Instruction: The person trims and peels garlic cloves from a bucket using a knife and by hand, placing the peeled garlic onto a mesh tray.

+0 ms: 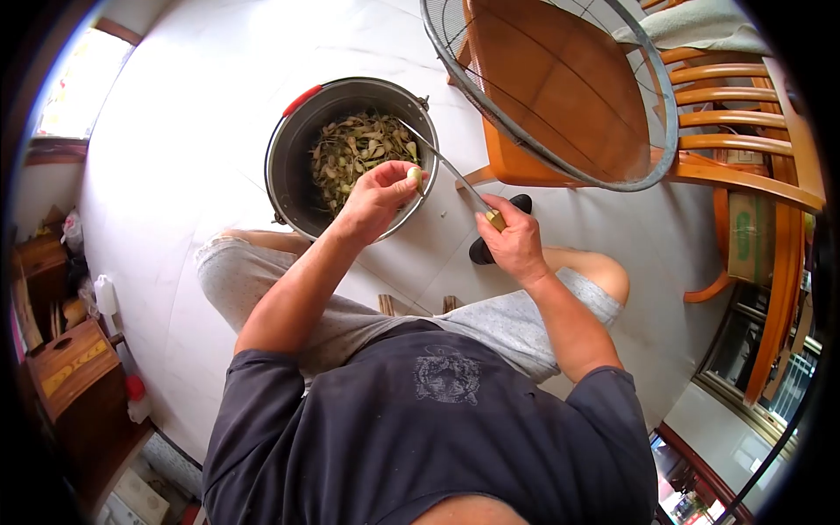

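A round metal bucket point(278, 175) with a red handle grip stands on the floor and holds a heap of small pale bulbs with stems point(350, 153). Over its near right part, my left hand point(378, 203) pinches one pale greenish bulb point(415, 177) between thumb and fingers. To the right of the bucket, my right hand point(514, 238) is closed round the yellowish handle of a long thin knife point(457, 173). The blade slants up and left, with its tip over the bucket's inside.
A large round wire-mesh sieve point(521, 140) leans over a wooden chair point(560, 79) at the upper right. Beneath my right hand is a black shoe point(481, 252). Wooden boxes point(74, 367) and a white bottle point(106, 295) stand at the left.
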`<state>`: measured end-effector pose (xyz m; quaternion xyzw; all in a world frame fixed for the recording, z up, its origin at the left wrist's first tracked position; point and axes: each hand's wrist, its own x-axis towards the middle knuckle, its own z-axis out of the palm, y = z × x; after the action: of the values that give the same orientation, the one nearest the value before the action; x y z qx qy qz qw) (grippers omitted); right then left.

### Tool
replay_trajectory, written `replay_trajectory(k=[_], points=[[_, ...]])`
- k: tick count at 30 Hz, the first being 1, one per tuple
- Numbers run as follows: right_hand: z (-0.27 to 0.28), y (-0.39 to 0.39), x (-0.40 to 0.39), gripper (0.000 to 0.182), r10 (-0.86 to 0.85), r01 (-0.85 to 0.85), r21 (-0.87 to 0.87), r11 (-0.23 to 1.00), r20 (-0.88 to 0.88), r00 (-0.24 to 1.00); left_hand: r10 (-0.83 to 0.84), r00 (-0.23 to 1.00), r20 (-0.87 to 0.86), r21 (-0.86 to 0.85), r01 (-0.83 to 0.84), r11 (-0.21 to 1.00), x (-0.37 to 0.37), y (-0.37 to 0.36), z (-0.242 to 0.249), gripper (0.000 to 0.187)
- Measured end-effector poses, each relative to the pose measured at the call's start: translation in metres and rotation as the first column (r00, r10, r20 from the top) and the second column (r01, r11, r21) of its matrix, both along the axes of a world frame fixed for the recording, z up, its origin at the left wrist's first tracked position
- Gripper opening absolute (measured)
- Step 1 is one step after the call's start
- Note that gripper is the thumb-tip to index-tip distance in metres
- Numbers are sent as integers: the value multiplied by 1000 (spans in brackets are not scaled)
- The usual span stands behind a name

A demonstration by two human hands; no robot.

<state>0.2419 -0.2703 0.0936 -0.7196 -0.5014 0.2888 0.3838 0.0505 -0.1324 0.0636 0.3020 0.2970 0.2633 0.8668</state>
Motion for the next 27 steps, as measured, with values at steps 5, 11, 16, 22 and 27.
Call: replay_trajectory(k=[5,11,16,22,27], points=[[7,16,-15,26,48,-47,23,999,-66,997,195,981,-11,-25,-195,980,-11,13,-17,17],[7,30,-24,26,100,-103,103,989,38,994,224,974,37,-130,-218,967,-15,17,-13,14],[9,33,-28,33,167,-201,137,970,227,959,230,972,51,-166,-219,962,-14,10,-4,16],[6,33,-28,38,165,-259,201,945,391,906,184,982,47,-164,-175,971,-13,6,-1,20],[6,31,-25,39,147,-240,210,948,380,913,108,985,138,-168,-84,982,-14,5,2,19]])
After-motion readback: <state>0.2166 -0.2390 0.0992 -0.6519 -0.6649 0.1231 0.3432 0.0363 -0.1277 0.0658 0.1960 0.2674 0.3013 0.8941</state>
